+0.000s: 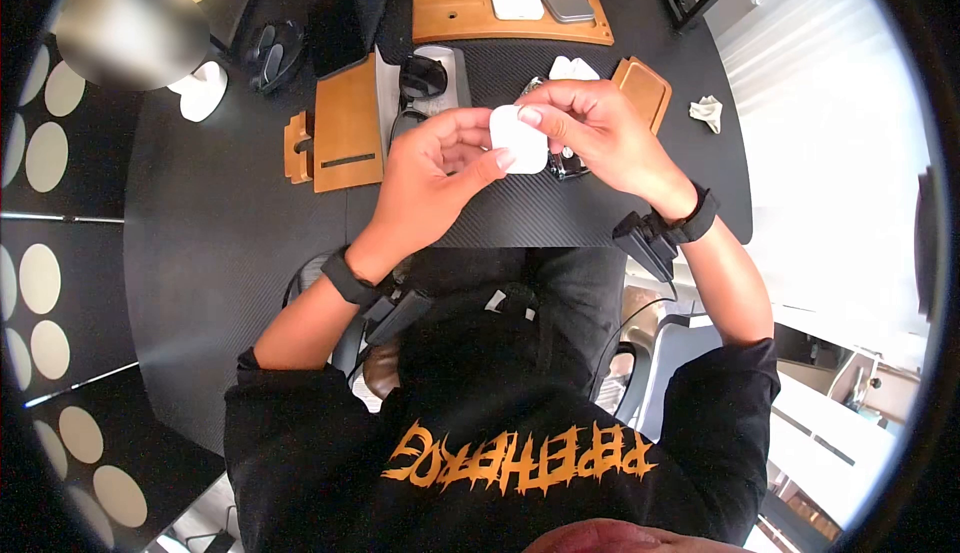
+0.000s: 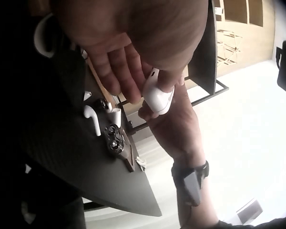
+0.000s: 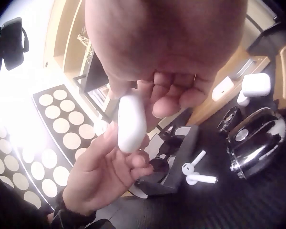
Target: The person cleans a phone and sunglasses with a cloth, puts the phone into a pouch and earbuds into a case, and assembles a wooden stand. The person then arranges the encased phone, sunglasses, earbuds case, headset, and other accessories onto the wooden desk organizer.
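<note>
A white rounded case (image 1: 519, 145) is held up over the dark table by both hands. My left hand (image 1: 430, 168) pinches its lower left side, with the thumb near the bottom edge. The right hand (image 1: 600, 138) grips its top right part between thumb and fingers. In the right wrist view the case (image 3: 131, 123) stands edge-on between the two hands. Below it, two white earbuds (image 3: 201, 179) lie on the table beside a shiny dark metallic object (image 3: 258, 141). One earbud (image 2: 92, 119) also shows in the left wrist view. Whether the case's lid is raised cannot be told.
Sunglasses (image 1: 424, 77) rest in a grey case left of the hands, next to a brown leather piece (image 1: 347, 133). A wooden stand (image 1: 470, 28) is at the back, a wooden tray (image 1: 642, 93) and crumpled tissue (image 1: 706, 114) at the right.
</note>
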`<state>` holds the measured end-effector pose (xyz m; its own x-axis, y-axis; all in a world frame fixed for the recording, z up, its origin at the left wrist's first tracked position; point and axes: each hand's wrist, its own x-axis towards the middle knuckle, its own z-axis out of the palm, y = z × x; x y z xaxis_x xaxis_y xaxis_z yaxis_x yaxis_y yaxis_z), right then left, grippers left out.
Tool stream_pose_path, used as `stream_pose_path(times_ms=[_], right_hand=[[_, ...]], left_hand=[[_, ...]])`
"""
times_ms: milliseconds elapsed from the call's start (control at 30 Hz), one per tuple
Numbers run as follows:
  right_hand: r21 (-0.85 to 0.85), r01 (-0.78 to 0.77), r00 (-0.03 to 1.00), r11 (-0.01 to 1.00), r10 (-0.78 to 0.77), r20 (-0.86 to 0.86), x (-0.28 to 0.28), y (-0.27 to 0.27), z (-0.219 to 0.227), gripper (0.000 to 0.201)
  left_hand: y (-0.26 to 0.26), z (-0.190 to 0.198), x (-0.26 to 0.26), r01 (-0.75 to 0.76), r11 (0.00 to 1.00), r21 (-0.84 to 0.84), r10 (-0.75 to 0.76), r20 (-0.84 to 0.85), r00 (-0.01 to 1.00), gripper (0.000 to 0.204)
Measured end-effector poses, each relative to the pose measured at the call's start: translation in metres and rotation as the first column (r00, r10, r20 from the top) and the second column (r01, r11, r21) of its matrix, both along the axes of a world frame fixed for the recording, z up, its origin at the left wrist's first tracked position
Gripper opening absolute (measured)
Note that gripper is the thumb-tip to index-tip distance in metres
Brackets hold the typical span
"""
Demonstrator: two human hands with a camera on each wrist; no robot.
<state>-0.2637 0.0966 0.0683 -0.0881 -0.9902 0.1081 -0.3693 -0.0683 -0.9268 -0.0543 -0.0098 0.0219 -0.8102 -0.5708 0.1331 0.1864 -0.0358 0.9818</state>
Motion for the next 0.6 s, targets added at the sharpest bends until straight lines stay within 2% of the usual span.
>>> stream_pose_path(times_ms=[67, 133, 267, 333, 400, 467, 600], right_hand=[[0.024, 0.005, 1.000, 1.000, -0.005, 0.001, 0.001, 0.004, 0.001, 0.026], [0.045, -0.013, 0.989, 0.999, 0.006, 0.144, 0.005, 0.010, 0.001, 0.023], [0.028, -0.020, 0.986, 0.999, 0.015, 0.167, -0.003, 0.029, -0.002, 0.021], [0.032, 0.087, 0.988, 0.996, -0.091, 0.128, -0.021, 0.042, -0.004, 0.020], [0.141, 0.243, 0.962, 0.960, -0.257, 0.094, -0.059, 0.056, -0.016, 0.025], [0.049, 0.372, 0.920, 0.927, -0.361, -0.154, -0.087, 0.065, -0.022, 0.029], [0.019, 0.519, 0.847, 0.854, -0.512, -0.142, -0.115, 0.081, -0.035, 0.033]], left_hand=[[0.001, 0.000, 0.002, 0.018, 0.998, 0.060, -0.017, -0.009, 1.000, 0.037], [0.003, -0.002, 0.002, 0.020, 0.998, 0.058, -0.020, -0.010, 1.000, 0.035], [0.017, -0.003, 0.003, 0.027, 0.999, 0.044, -0.026, -0.020, 0.999, 0.032], [0.025, -0.003, 0.013, 0.067, 0.992, -0.105, -0.051, 0.140, 0.989, 0.035], [0.033, -0.007, 0.021, 0.079, 0.984, -0.163, -0.058, 0.127, 0.990, 0.034], [0.037, -0.006, 0.026, 0.218, 0.928, -0.303, -0.146, 0.242, 0.959, 0.034], [0.040, -0.015, 0.030, 0.268, 0.875, -0.403, -0.165, 0.272, 0.948, 0.030]])
